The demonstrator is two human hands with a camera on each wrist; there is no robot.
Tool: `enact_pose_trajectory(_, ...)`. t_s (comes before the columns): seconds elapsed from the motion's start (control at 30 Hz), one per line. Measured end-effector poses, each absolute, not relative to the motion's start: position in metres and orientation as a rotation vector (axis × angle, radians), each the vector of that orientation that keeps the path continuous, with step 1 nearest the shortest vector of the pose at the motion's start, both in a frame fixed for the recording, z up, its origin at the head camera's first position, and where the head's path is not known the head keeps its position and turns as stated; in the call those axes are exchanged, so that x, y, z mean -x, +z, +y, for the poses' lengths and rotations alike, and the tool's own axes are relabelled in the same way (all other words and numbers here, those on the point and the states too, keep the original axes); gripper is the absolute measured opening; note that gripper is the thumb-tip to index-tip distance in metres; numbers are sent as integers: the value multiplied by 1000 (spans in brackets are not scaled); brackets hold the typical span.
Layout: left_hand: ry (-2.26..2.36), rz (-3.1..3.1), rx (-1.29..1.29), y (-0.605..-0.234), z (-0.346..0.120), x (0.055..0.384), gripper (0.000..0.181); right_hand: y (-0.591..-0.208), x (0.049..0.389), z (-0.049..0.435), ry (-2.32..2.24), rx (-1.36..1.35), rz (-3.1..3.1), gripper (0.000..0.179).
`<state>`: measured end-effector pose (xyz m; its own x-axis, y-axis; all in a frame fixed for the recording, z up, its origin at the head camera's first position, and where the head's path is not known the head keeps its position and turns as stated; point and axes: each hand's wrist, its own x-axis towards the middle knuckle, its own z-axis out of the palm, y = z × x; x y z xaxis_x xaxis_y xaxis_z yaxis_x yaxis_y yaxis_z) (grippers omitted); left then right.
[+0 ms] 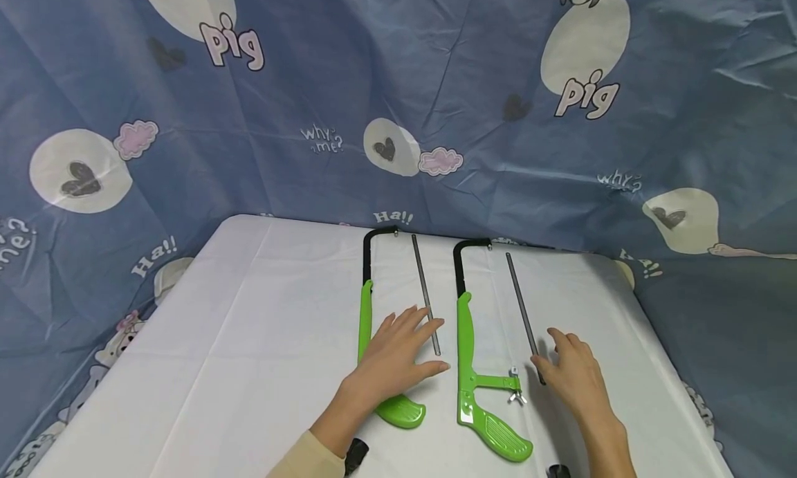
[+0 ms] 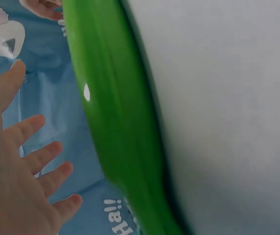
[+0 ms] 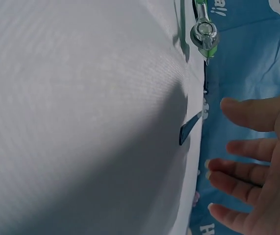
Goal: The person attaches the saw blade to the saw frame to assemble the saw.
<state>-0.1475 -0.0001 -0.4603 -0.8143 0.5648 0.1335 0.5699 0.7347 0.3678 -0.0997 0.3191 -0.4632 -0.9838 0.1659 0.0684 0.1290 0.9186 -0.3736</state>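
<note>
Two green hacksaw frames with black front arms lie on the white cloth, the left one (image 1: 365, 319) and the right one (image 1: 465, 339). Beside each is a thin grey saw blade, the left (image 1: 423, 274) and the right (image 1: 521, 298). My left hand (image 1: 398, 353), fingers spread, is over the left frame and hides its middle. Its green handle (image 2: 115, 98) looms large in the left wrist view. With fingers loosely bent, my right hand (image 1: 575, 374) is at the near end of the right blade, holding nothing. The right wrist view shows that blade's end (image 3: 189, 129).
A wing nut (image 1: 517, 398) sits on the right frame's lower bracket. The white-covered table (image 1: 249, 339) extends left of the saws. Behind it hangs a blue printed curtain (image 1: 473, 70). Black pieces (image 1: 356, 456) show near both wrists.
</note>
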Motion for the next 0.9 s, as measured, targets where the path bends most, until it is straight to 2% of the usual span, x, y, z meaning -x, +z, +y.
enact_pose_trajectory(0.43,-550,-2882,1051,-462,20,133,70,-468,103,317,613,339,-2993,56)
enact_pose_trajectory(0.7,-471,-2880,1117,-458,30,129,63,-470,104,317,670,403,-3022,63)
enact_pose_trajectory(0.9,-422,-2894,1164,-455,35,128,60,-470,103,314,667,411,-3027,60)
